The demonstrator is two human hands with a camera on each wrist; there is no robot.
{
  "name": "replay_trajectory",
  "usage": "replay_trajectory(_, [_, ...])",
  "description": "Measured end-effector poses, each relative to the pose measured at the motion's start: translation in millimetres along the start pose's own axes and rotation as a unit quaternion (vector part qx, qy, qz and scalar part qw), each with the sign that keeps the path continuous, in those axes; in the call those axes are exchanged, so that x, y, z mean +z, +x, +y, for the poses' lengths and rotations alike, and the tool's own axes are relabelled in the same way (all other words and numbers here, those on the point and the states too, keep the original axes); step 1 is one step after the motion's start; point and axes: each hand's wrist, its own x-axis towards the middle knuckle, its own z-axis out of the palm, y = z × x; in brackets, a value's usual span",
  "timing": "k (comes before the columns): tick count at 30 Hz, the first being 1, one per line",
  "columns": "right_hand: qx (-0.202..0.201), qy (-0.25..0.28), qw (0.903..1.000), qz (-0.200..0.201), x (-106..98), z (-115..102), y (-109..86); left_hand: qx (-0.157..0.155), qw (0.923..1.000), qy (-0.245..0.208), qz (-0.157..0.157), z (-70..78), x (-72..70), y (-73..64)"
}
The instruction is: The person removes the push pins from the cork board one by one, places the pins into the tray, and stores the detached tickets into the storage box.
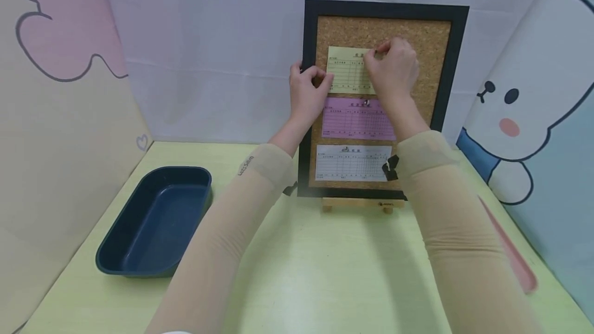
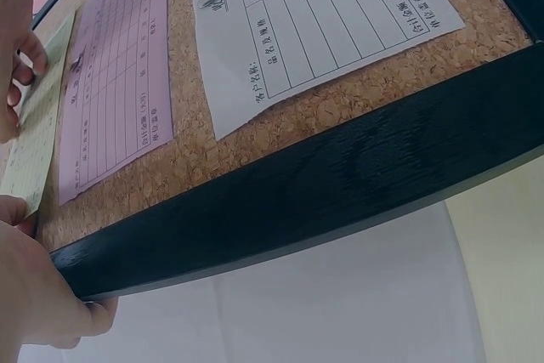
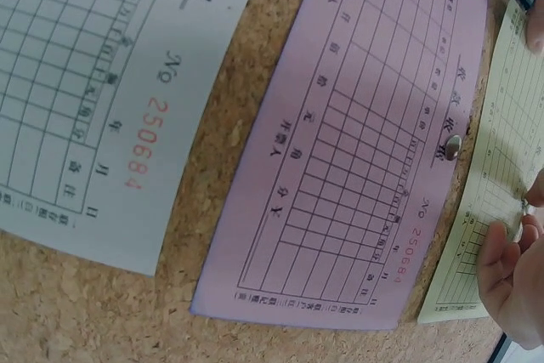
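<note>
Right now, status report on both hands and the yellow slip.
Left hand at left edge of yellow slip. Right hand pinching apparent pin near its top. Slip against corkboard; right hand hides its right end from head view.

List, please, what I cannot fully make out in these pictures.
Yellow paper: head view, right side hidden by right hand.
Blue tray: head view, one corner hidden by left sleeve.
Pink object: head view, partly hidden by right sleeve.
White paper: left wrist view, cut off by top edge.
</note>
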Motion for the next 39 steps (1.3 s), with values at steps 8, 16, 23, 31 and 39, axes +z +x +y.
replay_trajectory(8, [0.015,0.020,0.9996,0.012,0,-2,1.8,0.003,1.0000,0.005,-0.002,1.1,-0.9,0.7])
replay_trajectory(16, [0.013,0.029,0.9991,0.028,1,-1,1.7,0.005,0.9999,0.010,-0.003,1.6,-0.7,1.5])
replay_trajectory(23, [0.014,0.043,0.9985,0.031,-1,2,0.0,0.003,1.0000,0.004,-0.004,0.5,1.2,1.2])
replay_trajectory(31, [0.003,0.080,0.9964,0.026,-6,5,-1.7,-0.007,1.0000,0.005,-0.005,3.2,-1.1,1.7])
replay_trajectory(39, [-0.041,0.128,0.9905,0.028,-13,9,-2.0,-0.018,0.9996,0.017,-0.012,5.3,-8.8,5.9])
